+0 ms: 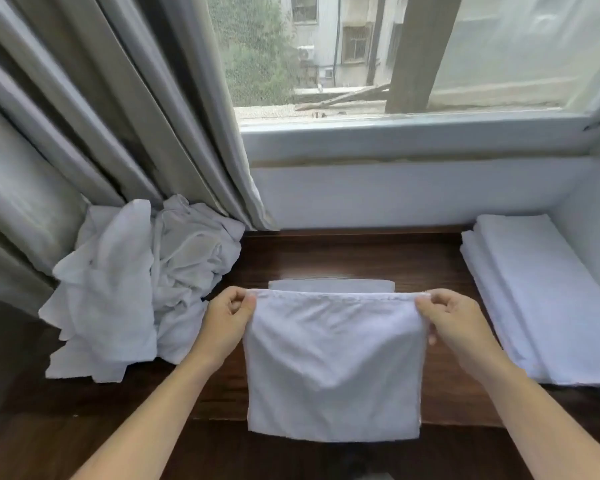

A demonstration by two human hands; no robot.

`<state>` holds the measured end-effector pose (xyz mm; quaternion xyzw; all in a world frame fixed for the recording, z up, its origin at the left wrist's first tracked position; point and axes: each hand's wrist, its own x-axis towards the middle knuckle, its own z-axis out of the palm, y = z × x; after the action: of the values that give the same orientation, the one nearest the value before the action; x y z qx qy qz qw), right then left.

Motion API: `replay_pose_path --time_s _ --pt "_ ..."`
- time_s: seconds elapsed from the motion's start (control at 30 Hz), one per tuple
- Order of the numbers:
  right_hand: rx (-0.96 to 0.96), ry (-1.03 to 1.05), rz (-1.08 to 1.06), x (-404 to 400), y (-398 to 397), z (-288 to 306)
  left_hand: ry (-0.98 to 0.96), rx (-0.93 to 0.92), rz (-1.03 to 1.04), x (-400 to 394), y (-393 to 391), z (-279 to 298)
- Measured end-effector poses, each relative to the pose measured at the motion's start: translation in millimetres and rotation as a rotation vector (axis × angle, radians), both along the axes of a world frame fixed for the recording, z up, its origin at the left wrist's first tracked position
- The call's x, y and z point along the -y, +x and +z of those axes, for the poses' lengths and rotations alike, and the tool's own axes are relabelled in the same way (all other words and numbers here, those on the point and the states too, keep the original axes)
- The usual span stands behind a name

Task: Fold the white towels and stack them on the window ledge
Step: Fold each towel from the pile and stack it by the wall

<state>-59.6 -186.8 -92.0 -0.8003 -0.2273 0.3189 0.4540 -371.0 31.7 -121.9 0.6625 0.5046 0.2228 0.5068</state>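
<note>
A person stands at a dark brown wooden window ledge point(343, 258) and holds a white terry towel point(333, 368) up by its top edge, so that the cloth hangs down in front of the ledge's near edge. The left hand point(224, 318) pinches the towel's upper left corner between thumb and curled fingers point(248, 301), and the right hand point(454, 318) pinches the upper right corner in the same way, thumb on the near face and fingers folded behind. The top hem is pulled fairly taut between the two hands, while the body of the towel sags with soft creases toward the middle. Just behind that hem, a strip of white folded cloth point(331, 285) lies flat on the ledge; whether it is part of the held towel or a separate one cannot be told. On the left, a crumpled heap of unfolded white towels point(136, 282) sits on the ledge, pressed against the foot of the pleated grey-beige curtain point(111, 109) and just beside the left hand. On the right, a neat stack of folded white towels point(541, 299) lies along the ledge against the white side wall point(589, 216), near the right hand but apart from it. Behind the ledge rises a white window frame point(413, 136), and through the glass show green trees and a pale building.
</note>
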Motion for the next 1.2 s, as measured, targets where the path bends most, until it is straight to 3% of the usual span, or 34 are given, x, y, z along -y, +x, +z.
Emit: replay_pose_path --time_s 0.23,0.33,0.47,0.73,0.9,1.03,1.2 --pt "-0.016 -0.219 -0.033 -91.4 51.5 -95.1 -0.08 -0.244 0.111 -57.2 60.5 -81.4" --pt "0.092 -0.301 -0.024 -105.5 53.8 -120.7 -0.036 -0.305 0.154 -59.2 74.5 -96.6" --pt "0.133 -0.33 -0.05 -115.1 53.7 -135.8 0.03 -0.328 0.219 -60.2 90.7 -101.3" --pt "0.081 -0.303 -0.002 -118.3 52.3 -134.0 -0.094 -0.32 0.218 -59.8 107.6 -102.1" --pt "0.107 -0.265 -0.084 -110.0 47.2 -133.4 -0.057 -0.27 0.297 -54.6 110.1 -104.9" --pt "-0.054 -0.141 -0.215 -102.1 50.9 -127.3 -0.061 -0.126 0.411 -55.6 99.9 -102.2" --pt "-0.179 0.064 -0.254 -85.5 56.4 -94.0 -0.122 0.082 0.392 -53.7 75.0 -81.1"
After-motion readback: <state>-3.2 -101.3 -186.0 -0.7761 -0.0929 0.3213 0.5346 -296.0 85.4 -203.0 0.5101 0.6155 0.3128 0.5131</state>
